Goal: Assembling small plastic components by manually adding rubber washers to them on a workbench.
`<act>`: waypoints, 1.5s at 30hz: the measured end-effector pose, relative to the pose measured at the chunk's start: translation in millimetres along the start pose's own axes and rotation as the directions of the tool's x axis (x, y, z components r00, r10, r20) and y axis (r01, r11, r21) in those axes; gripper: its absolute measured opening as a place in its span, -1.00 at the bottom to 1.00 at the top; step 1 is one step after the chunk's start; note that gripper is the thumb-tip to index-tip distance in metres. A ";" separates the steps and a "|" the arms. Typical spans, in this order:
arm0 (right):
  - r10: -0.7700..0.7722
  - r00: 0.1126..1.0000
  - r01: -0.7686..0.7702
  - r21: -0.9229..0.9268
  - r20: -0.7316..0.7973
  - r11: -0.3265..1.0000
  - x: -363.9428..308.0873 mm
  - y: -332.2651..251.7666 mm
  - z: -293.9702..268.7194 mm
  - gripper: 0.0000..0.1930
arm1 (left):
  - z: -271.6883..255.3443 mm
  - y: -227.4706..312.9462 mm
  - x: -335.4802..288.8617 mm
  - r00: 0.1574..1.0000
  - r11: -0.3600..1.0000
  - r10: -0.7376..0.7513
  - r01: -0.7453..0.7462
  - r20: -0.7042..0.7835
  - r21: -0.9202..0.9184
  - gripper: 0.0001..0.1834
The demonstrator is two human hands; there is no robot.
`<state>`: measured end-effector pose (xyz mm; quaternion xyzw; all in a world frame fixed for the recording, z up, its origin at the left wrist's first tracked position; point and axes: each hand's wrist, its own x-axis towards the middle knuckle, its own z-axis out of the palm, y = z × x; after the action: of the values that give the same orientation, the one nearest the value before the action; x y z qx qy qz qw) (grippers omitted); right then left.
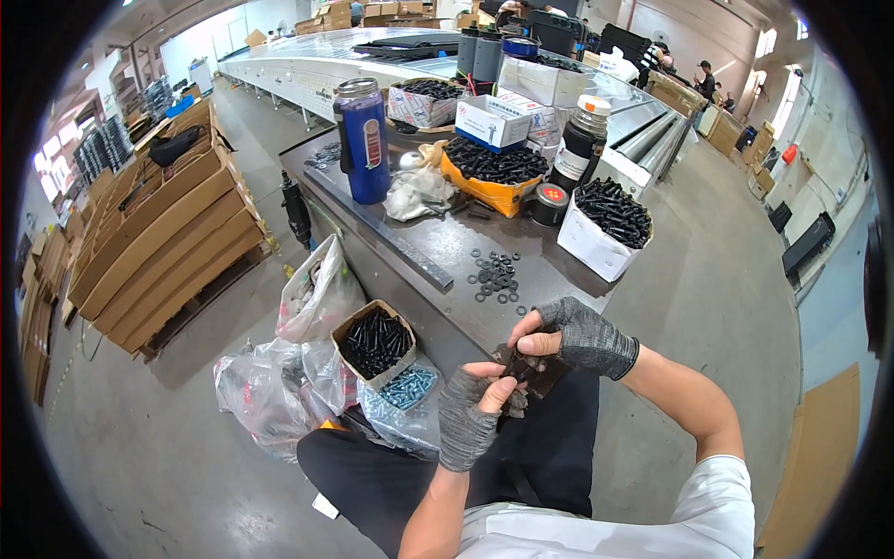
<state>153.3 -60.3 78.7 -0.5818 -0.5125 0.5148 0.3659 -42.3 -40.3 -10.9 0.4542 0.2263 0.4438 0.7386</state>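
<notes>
Now | small dark part (523,366) pinched between left hand (468,416) and right hand (579,337) | both grasping it

Illumination is bright and even, supplied by daylight from windows (765,42) at the upper right and openings at the far left of the frame. Shadows are soft; a diffuse one lies under the workbench (438,247) at centre. Mild glare marks the grey floor (736,270) at right. Fisheye distortion bends straight edges toward a black circular rim. Central focus is sharp; distant detail is soft
</notes>
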 end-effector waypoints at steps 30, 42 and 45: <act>-0.433 0.901 0.368 -0.490 -0.022 0.790 -5.7 54.4 130.2 -0.81 | -96.7 -60.5 -66.4 0.989 0.993 -0.055 0.068 -0.140 0.094 -0.79; -0.291 0.951 0.303 -0.475 0.101 0.826 95.7 75.5 170.4 -0.83 | -173.8 -72.1 -44.5 0.949 0.995 -0.096 0.090 -0.301 -0.033 -0.71; -0.260 0.961 0.274 -0.461 0.096 0.844 118.0 58.4 177.1 -0.84 | -189.1 -77.3 -37.8 0.936 0.996 -0.081 0.061 -0.344 -0.067 -0.66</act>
<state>-12.9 24.4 -39.3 -0.5684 -0.7030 0.3277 0.2743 -166.1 1.0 -172.5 0.3399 0.3565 0.4959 0.7152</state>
